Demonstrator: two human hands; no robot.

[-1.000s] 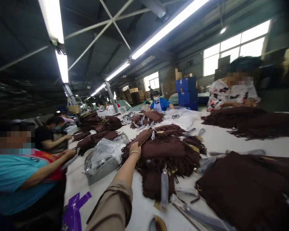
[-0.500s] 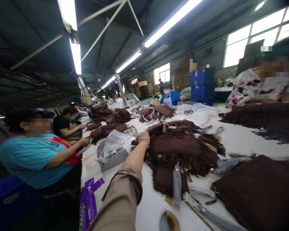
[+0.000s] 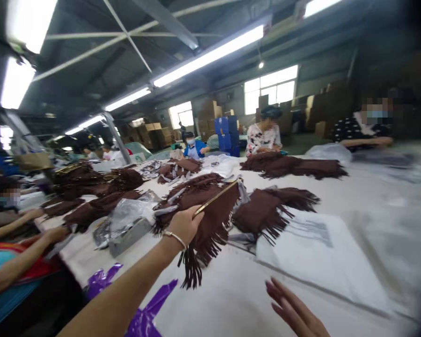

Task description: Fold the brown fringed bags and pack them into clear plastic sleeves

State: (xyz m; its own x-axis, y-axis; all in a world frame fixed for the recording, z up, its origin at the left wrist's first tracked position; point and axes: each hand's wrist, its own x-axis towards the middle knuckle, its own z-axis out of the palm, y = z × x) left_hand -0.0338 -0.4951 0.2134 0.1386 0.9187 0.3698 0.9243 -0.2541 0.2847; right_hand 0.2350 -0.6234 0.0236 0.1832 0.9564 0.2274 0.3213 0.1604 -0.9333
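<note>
My left hand [image 3: 185, 225] is closed on the top edge of a brown fringed bag [image 3: 210, 213] and holds it lifted off the white table [image 3: 231, 299], its fringe dangling. A bracelet shows on that wrist. My right hand [image 3: 294, 311] hovers at the lower right, fingers stretched out and apart, holding nothing. More brown fringed bags [image 3: 266, 208] lie just beyond the lifted one. A white plastic bag [image 3: 319, 252] lies flat to the right of it.
Piles of brown bags [image 3: 94, 187] cover the far table. A grey box with crumpled plastic [image 3: 126, 224] sits left of my hand. Purple plastic [image 3: 143, 313] lies at the near edge. Co-workers sit along the left side [image 3: 14, 262] and at the far side [image 3: 264, 135].
My left hand has picked a brown fringed bag off the pile and pulled it toward me. My right hand has come into view. The camera has swung to the right.
</note>
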